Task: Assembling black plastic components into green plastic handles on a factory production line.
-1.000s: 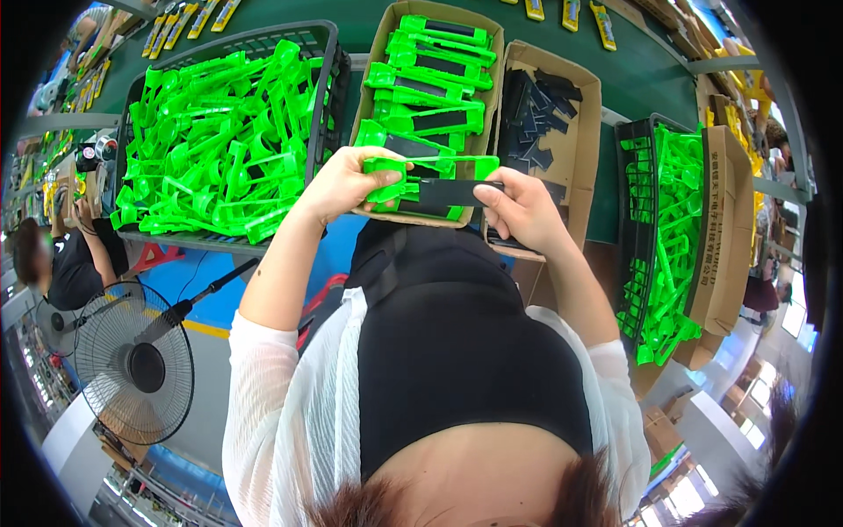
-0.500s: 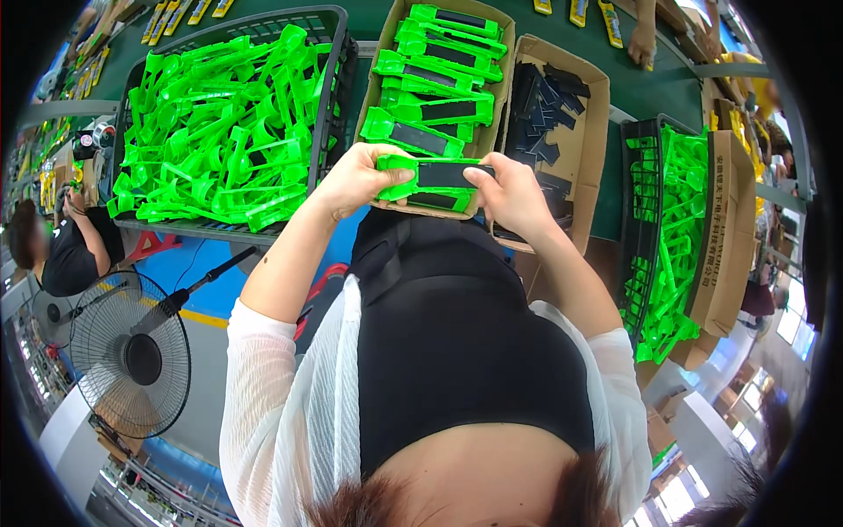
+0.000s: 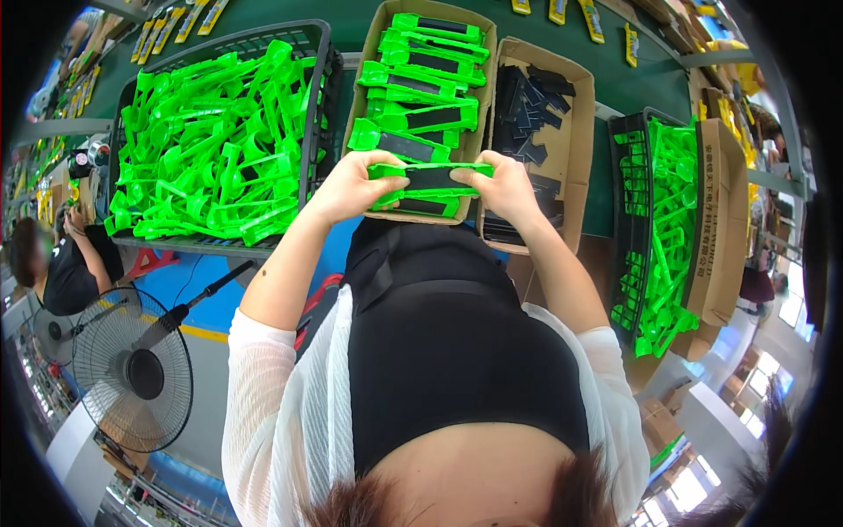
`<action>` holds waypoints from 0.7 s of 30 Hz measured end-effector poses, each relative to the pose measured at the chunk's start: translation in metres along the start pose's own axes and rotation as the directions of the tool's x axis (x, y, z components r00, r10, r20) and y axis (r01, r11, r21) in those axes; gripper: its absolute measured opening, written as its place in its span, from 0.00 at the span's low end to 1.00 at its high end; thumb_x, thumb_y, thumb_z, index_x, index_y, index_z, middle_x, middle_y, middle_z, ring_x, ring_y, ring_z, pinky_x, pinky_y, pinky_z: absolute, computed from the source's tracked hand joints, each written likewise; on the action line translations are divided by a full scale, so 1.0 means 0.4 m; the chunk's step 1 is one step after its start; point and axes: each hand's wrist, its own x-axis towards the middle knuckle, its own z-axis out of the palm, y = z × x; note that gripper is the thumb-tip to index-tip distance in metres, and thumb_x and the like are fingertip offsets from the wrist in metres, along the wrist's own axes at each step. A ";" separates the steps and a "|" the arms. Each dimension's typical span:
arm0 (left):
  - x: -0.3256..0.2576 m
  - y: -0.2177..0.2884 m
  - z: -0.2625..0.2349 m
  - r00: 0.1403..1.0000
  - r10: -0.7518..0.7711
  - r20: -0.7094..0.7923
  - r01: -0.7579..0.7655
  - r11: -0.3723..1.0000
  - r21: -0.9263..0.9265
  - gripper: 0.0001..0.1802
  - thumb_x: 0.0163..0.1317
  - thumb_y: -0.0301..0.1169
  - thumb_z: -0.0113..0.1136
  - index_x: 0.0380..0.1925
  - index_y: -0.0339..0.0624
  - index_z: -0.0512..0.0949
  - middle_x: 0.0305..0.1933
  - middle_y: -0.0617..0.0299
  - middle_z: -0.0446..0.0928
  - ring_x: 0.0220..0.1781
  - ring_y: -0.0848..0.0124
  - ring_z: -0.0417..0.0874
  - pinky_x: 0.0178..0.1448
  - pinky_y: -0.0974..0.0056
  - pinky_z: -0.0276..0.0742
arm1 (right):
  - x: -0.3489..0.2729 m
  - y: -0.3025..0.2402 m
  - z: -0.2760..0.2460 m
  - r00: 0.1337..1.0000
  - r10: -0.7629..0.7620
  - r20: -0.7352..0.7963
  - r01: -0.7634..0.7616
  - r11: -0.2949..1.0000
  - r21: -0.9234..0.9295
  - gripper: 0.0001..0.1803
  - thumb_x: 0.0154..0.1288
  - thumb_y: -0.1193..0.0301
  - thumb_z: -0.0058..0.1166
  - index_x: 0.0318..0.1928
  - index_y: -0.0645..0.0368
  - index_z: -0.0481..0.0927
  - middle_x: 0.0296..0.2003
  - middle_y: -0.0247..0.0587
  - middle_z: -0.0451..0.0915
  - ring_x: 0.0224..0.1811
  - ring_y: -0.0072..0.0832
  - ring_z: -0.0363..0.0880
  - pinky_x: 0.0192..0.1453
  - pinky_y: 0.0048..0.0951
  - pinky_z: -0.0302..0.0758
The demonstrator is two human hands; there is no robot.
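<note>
Between both hands I hold a bright green plastic part [image 3: 426, 166] with a flat black strip [image 3: 429, 180] lying along its middle. My left hand [image 3: 358, 186] is closed on its left end, thumb on top. My right hand [image 3: 507, 185] grips the right end, its thumb pressing on the strip. The part is just over the near end of a cardboard box [image 3: 355, 112], where similar green parts with black strips [image 3: 409, 82] lie in a stack. To the right, a second cardboard box [image 3: 575, 149] holds loose dark strips [image 3: 529, 114].
A black crate [image 3: 327, 79] heaped with green parts stands at left; another crate [image 3: 625, 228] of them is at right, beside a cardboard carton [image 3: 720, 228]. Yellow packages [image 3: 590, 19] lie on the green tabletop. A floor fan [image 3: 140, 369] and a seated person [image 3: 75, 263] are at left.
My right hand has shifted inward, from the strip's end to gripping the green part's right end. The strip now sits within the part instead of sticking out to the right.
</note>
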 end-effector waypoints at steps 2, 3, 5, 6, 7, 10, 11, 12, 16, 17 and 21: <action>0.011 -0.001 0.007 0.992 0.056 -0.112 -0.033 0.979 0.204 0.12 0.48 0.33 0.66 0.28 0.36 0.78 0.17 0.67 0.74 0.19 0.82 0.72 0.22 0.74 0.65 | -0.003 -0.006 0.005 0.996 -0.062 -0.058 0.062 0.998 -0.017 0.22 0.48 0.55 0.62 0.25 0.65 0.75 0.15 0.44 0.75 0.17 0.29 0.73 0.25 0.29 0.70; 0.020 -0.001 0.011 0.983 0.061 -0.173 -0.010 0.960 0.281 0.13 0.47 0.35 0.67 0.26 0.36 0.78 0.16 0.68 0.73 0.18 0.82 0.71 0.21 0.74 0.64 | -0.006 -0.020 0.002 0.994 -0.071 -0.082 0.068 0.997 -0.047 0.22 0.48 0.56 0.63 0.25 0.65 0.75 0.15 0.45 0.75 0.17 0.30 0.74 0.25 0.29 0.70; 0.034 -0.007 0.021 0.981 0.007 -0.194 0.025 0.986 0.163 0.14 0.46 0.36 0.69 0.24 0.36 0.78 0.14 0.68 0.71 0.15 0.83 0.69 0.19 0.74 0.62 | -0.005 -0.014 -0.001 0.984 -0.118 -0.130 0.112 0.992 -0.056 0.22 0.48 0.56 0.63 0.24 0.65 0.74 0.15 0.47 0.74 0.18 0.34 0.75 0.25 0.30 0.70; 0.034 0.002 0.028 0.980 -0.029 -0.198 0.063 0.984 0.167 0.13 0.46 0.34 0.68 0.24 0.35 0.78 0.17 0.68 0.73 0.19 0.83 0.70 0.24 0.74 0.65 | -0.003 -0.007 -0.003 0.984 -0.117 -0.138 0.111 0.993 -0.050 0.22 0.48 0.56 0.63 0.24 0.65 0.74 0.15 0.47 0.74 0.18 0.34 0.75 0.25 0.30 0.70; 0.033 0.012 0.033 0.977 -0.066 -0.202 0.101 0.980 0.172 0.12 0.47 0.32 0.68 0.25 0.34 0.77 0.20 0.67 0.75 0.24 0.83 0.70 0.29 0.74 0.68 | -0.003 0.000 -0.006 0.984 -0.119 -0.134 0.114 0.993 -0.040 0.22 0.49 0.57 0.62 0.25 0.65 0.74 0.15 0.48 0.74 0.18 0.34 0.75 0.26 0.31 0.70; 0.043 0.028 0.060 0.945 0.323 -0.051 -0.113 0.471 0.875 0.15 0.47 0.37 0.64 0.28 0.35 0.78 0.25 0.53 0.78 0.29 0.61 0.79 0.34 0.60 0.73 | -0.009 0.020 0.008 0.983 -0.136 -0.122 0.137 0.991 -0.001 0.19 0.51 0.60 0.62 0.25 0.65 0.73 0.18 0.44 0.75 0.19 0.26 0.72 0.26 0.29 0.68; 0.051 0.051 0.075 0.945 0.320 0.069 -0.181 0.334 0.925 0.14 0.46 0.37 0.63 0.29 0.38 0.79 0.29 0.50 0.77 0.32 0.53 0.77 0.35 0.56 0.72 | -0.015 0.017 0.016 0.979 -0.173 -0.108 0.177 0.984 0.027 0.18 0.53 0.61 0.60 0.30 0.64 0.71 0.18 0.42 0.74 0.19 0.24 0.72 0.24 0.28 0.68; 0.062 0.058 0.101 0.968 0.243 0.054 -0.152 0.408 0.900 0.13 0.46 0.35 0.63 0.28 0.38 0.78 0.28 0.50 0.77 0.30 0.54 0.77 0.34 0.56 0.72 | -0.022 0.013 0.016 0.988 -0.154 -0.030 0.157 0.981 0.118 0.18 0.53 0.63 0.60 0.33 0.63 0.69 0.18 0.40 0.73 0.19 0.23 0.71 0.23 0.26 0.67; 0.066 0.058 0.159 0.983 0.183 0.018 -0.145 0.710 0.689 0.11 0.45 0.35 0.62 0.23 0.38 0.78 0.24 0.51 0.75 0.28 0.56 0.77 0.32 0.58 0.70 | -0.057 0.028 0.000 0.969 -0.222 0.111 0.193 0.955 0.226 0.33 0.42 0.64 0.67 0.43 0.62 0.60 0.33 0.51 0.73 0.36 0.36 0.75 0.41 0.31 0.71; 0.065 0.048 0.182 0.967 0.254 -0.015 -0.157 0.640 0.752 0.11 0.45 0.37 0.62 0.22 0.39 0.79 0.24 0.53 0.75 0.28 0.56 0.77 0.32 0.58 0.71 | -0.054 0.042 0.010 0.971 -0.227 0.073 0.198 0.938 0.284 0.34 0.39 0.65 0.68 0.43 0.61 0.59 0.34 0.50 0.71 0.42 0.37 0.72 0.47 0.32 0.68; 0.080 0.080 0.184 0.967 0.252 0.021 -0.146 0.488 0.860 0.12 0.43 0.39 0.64 0.20 0.42 0.78 0.21 0.57 0.75 0.30 0.58 0.77 0.34 0.58 0.71 | -0.055 0.070 0.023 0.959 -0.190 0.211 0.038 0.822 0.569 0.37 0.44 0.68 0.66 0.50 0.61 0.55 0.33 0.45 0.72 0.27 0.25 0.74 0.29 0.27 0.71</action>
